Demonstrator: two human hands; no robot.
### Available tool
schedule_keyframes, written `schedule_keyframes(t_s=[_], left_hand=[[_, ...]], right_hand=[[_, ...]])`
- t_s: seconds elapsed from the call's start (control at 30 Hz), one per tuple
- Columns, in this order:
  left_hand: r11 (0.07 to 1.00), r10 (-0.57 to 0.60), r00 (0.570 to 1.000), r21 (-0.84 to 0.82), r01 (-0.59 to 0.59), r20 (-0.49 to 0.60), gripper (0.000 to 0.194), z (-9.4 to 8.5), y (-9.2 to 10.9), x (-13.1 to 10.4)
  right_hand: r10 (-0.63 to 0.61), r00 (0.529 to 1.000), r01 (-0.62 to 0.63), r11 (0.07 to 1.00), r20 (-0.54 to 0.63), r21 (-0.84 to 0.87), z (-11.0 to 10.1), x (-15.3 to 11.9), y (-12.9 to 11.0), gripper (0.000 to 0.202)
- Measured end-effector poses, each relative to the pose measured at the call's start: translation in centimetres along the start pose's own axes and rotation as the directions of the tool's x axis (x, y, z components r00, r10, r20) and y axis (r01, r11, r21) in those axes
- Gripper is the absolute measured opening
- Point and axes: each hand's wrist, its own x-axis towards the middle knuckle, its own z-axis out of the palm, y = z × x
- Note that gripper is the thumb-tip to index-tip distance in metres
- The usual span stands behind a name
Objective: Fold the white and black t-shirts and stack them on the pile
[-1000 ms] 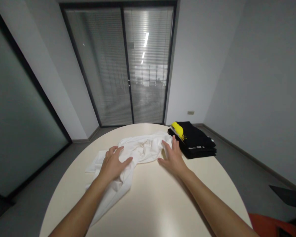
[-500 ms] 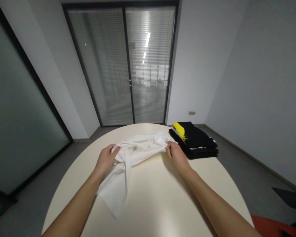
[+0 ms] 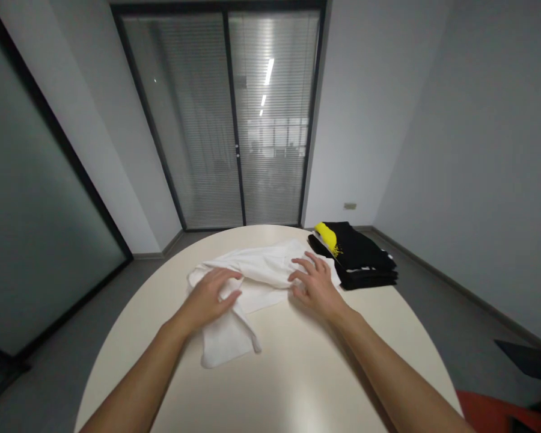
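A crumpled white cloth garment (image 3: 265,264) lies across the far half of the round table, one flap hanging toward me on the left. My left hand (image 3: 214,297) is over its left part, thumb and fingers apart, with cloth beneath the palm. Over the right part, my right hand (image 3: 315,282) has its fingers spread and curved, the tips at or just above the fabric. Neither hand grips the cloth. Whether it is a shirt cannot be made out, as its folds hide the shape.
A stack of folded black clothes (image 3: 360,255) with a yellow patch sits at the table's right far edge, beside the garment. The pale round table (image 3: 279,373) has a curved edge. A red chair (image 3: 491,415) stands at lower right. Glass doors with blinds (image 3: 270,180) are behind.
Both hands have let go of the white garment and their fingers have opened. The garment now lies lower and flatter, and its near left flap has shifted right and pulled back from me.
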Motion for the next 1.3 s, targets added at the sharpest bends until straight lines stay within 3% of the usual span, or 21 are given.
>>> schedule_keyframes(t_s=[0.03, 0.1, 0.2, 0.33, 0.43, 0.6, 0.73, 0.8, 0.9, 0.97, 1.03, 1.17, 1.23, 1.3], left_hand=[[0.998, 0.065, 0.987, -0.017, -0.063, 0.150, 0.034, 0.1, 0.6, -0.2], [0.995, 0.101, 0.931, -0.011, -0.104, 0.351, 0.052, 0.6, 1.2, -0.6], [0.997, 0.030, 0.890, 0.048, -0.058, 0.456, 0.061, 1.6, 1.1, -0.8], [0.996, -0.018, 0.882, 0.085, -0.025, 0.471, 0.027, 2.0, 0.6, -0.5], [0.992, -0.012, 0.897, 0.120, -0.045, 0.441, 0.015, 2.3, 0.8, -0.4], [0.987, 0.030, 0.911, 0.135, -0.093, 0.412, 0.015, 2.8, 0.7, -0.9], [0.992, -0.009, 0.927, -0.114, 0.055, 0.374, 0.022, 1.7, 0.4, -0.8], [0.922, -0.082, 0.929, -0.327, 0.208, 0.361, 0.029, 1.0, 0.2, -0.6], [0.666, -0.267, 0.908, -0.619, 0.416, 0.324, 0.044, 0.8, 0.1, 0.0], [0.508, -0.402, 0.881, -0.739, 0.442, 0.251, 0.053, 1.1, 0.2, 0.5], [0.421, -0.518, 0.841, -0.809, 0.411, 0.159, 0.058, 1.5, 0.4, 0.9], [0.290, -0.637, 0.765, -0.890, 0.353, 0.096, 0.063, 1.7, 0.6, 1.3], [0.256, -0.655, 0.750, -0.909, 0.329, 0.087, 0.062, 1.7, 0.5, 1.3], [0.263, -0.665, 0.744, -0.913, 0.311, 0.062, 0.060, 1.7, 0.3, 1.3]], right_hand=[[-0.047, 0.997, 0.045, 0.999, 0.067, 0.031, 0.1, -0.1, -0.2, 0.022], [-0.102, 0.982, 0.091, 0.993, 0.162, 0.075, 0.4, -0.4, -0.1, 0.029], [-0.095, 0.977, 0.084, 0.994, 0.192, 0.064, 0.9, -0.6, 0.5, 0.029], [-0.021, 0.981, 0.011, 0.999, 0.191, 0.052, 0.9, -0.3, 0.8, 0.026], [0.021, 0.981, -0.035, 0.997, 0.193, 0.068, 0.5, 0.0, 0.6, 0.024], [0.036, 0.985, -0.045, 0.998, 0.169, 0.053, 0.5, 0.0, 0.6, 0.025], [0.032, 0.993, -0.040, 0.996, 0.114, 0.074, 0.7, 0.1, 1.2, 0.023], [0.049, 0.996, -0.054, 0.996, 0.068, 0.078, 0.7, 0.2, 1.5, 0.018], [0.135, 0.989, -0.131, 0.989, -0.055, 0.063, 0.5, 0.4, 1.6, 0.018], [0.224, 0.965, -0.213, 0.973, -0.137, 0.088, 0.1, 0.5, 1.3, 0.020], [0.257, 0.955, -0.236, 0.961, -0.149, 0.142, -0.3, 0.5, 0.6, 0.020], [-0.004, 0.998, 0.014, 0.983, -0.059, 0.181, -0.4, 0.2, -1.5, 0.028], [-0.125, 0.992, 0.122, 0.979, 0.005, 0.163, 0.2, 0.1, -2.4, 0.047], [-0.168, 0.983, 0.157, 0.977, 0.072, 0.148, 1.0, 0.0, -2.7, 0.052]])
